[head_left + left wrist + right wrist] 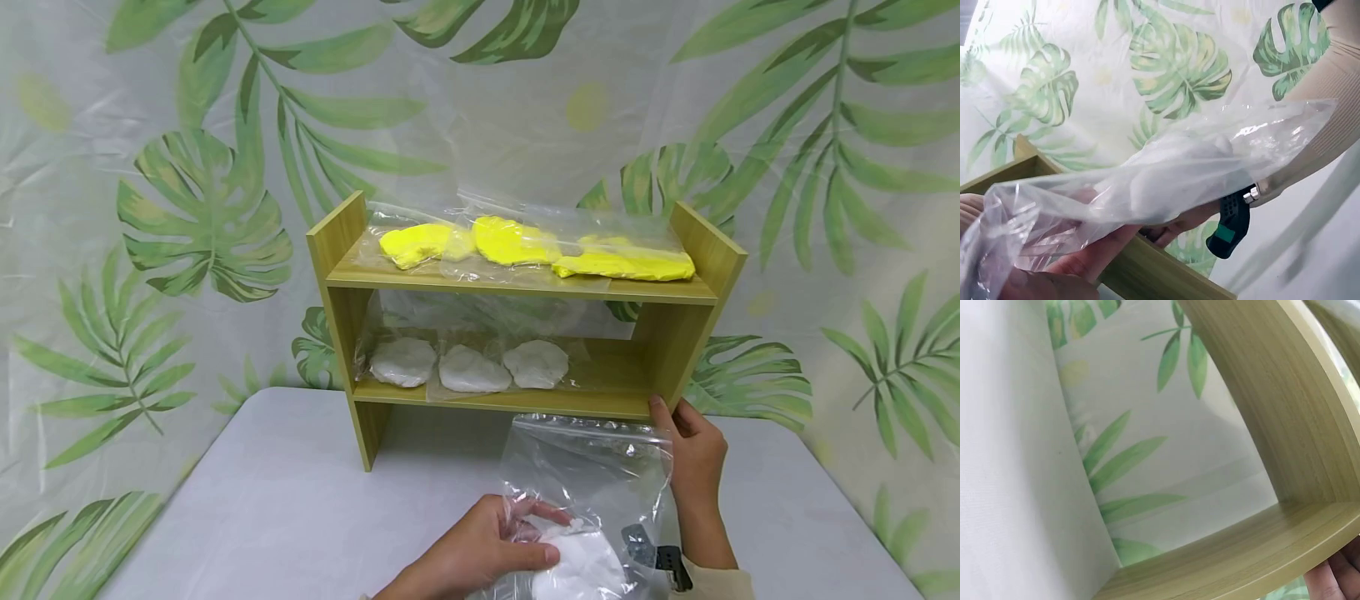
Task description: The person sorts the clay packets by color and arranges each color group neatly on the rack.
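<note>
My left hand (495, 537) pinches a clear zip bag (585, 467) between thumb and fingers. Inside the bag is a soft white lump (581, 567) that looks like modelling clay; the left wrist view shows the same lump (1179, 169) through the plastic. Thumb on one side and fingers on the other, my right hand (697, 450) grips the lower right side panel of a two-tier wooden shelf (615, 404). Only the fingers (1325, 584) of that hand show in the right wrist view, against the shelf's wood (1291, 544).
Three bagged yellow lumps (513, 242) lie along the top tier. On the lower tier, three bagged white lumps (472, 371) sit toward the left. The shelf stands on a white-covered table (262, 500), before a leaf-patterned curtain (525, 125).
</note>
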`<state>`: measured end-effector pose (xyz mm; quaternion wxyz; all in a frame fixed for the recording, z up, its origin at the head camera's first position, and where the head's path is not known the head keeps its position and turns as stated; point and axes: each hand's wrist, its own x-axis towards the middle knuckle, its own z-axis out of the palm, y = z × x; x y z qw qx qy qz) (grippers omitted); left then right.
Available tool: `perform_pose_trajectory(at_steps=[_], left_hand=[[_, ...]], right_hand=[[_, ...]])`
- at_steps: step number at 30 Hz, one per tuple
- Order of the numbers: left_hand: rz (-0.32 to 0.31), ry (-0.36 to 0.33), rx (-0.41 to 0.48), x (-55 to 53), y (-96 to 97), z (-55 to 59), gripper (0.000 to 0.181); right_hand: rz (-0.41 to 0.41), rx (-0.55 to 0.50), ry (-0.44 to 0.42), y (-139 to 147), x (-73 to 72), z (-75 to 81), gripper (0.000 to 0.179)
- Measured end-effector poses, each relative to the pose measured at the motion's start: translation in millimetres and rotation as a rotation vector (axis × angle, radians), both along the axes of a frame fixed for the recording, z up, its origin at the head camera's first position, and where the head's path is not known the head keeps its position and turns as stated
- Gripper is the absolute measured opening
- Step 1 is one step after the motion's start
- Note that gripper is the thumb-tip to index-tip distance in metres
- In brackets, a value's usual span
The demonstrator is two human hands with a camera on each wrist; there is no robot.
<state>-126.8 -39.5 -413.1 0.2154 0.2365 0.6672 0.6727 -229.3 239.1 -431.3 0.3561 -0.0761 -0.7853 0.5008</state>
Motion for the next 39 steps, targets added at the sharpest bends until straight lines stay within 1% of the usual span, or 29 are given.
perform_pose_trajectory(at_steps=[4,8,10,12,15,17,21,24,27,31,33,36,39], left_hand=[[-0.041,-0.008,0.023,3.7,-1.2,5.3,0.029],[-0.069,-0.040,0.060,7.4,-1.8,10.2,0.030],[-0.076,-0.039,0.070,8.5,-2.2,12.2,0.031],[-0.081,-0.022,0.079,9.0,-2.7,13.7,0.031],[-0.074,0.026,0.081,8.8,-4.4,15.5,0.030],[-0.066,0.045,0.077,8.6,-6.1,16.7,0.030],[-0.029,0.081,0.037,8.6,-9.1,20.1,0.029],[0.011,0.100,0.007,8.9,-10.3,22.9,0.028],[0.022,0.091,0.011,9.5,-10.0,25.2,0.028],[0.009,0.078,0.037,9.5,-8.8,26.8,0.029],[0.013,0.074,0.043,8.3,-8.2,28.4,0.029],[0.032,0.076,0.041,3.2,-7.0,32.9,0.031],[0.057,0.084,0.043,-5.3,-5.1,38.8,0.033]], right_hand=[[0.008,0.017,-0.008,0,1.2,0.2,0.029],[0.002,0.008,-0.008,1,0.0,-1.4,0.025],[-0.003,0.011,-0.005,1,-0.2,-2.3,0.023],[-0.013,0.036,0.012,1,0.4,-1.9,0.022],[-0.022,0.087,0.046,1,0.5,-1.7,0.019],[-0.021,0.100,0.056,1,-0.1,-2.0,0.018],[-0.018,0.070,0.044,3,-1.4,-2.7,0.020],[-0.019,0.046,0.039,3,-1.8,-2.9,0.024],[-0.021,0.034,0.049,4,-2.5,-3.3,0.025],[-0.012,0.031,0.074,5,-3.7,-3.8,0.024],[0.000,0.035,0.073,5,-3.9,-4.4,0.025],[0.001,0.029,0.051,4,-3.8,-4.6,0.027],[-0.013,0.018,0.024,4,-3.0,-3.7,0.029]])
